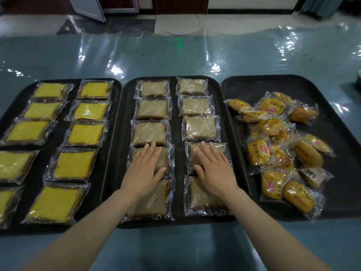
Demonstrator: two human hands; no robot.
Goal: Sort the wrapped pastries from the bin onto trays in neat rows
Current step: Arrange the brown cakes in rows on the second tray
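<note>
Glossy blue-grey table [175, 59] under crinkled clear plastic, pale tiled floor [175, 22], dark wooden doorway [179, 4]

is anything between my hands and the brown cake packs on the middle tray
Nothing visible. The left hand and right hand lie flat right on the fourth-row brown cake packs of the middle tray.

- A blue-grey table [195, 61] under a glossy, wrinkled clear plastic sheet [293, 45] that glints with light.
- A small green reflection [178, 44] on the sheet.
- A pale tiled floor [175, 22] beyond the table.
- A white door [88, 6] at top left, standing ajar.
- A dark wooden panel [179, 4] at the far wall.
</note>
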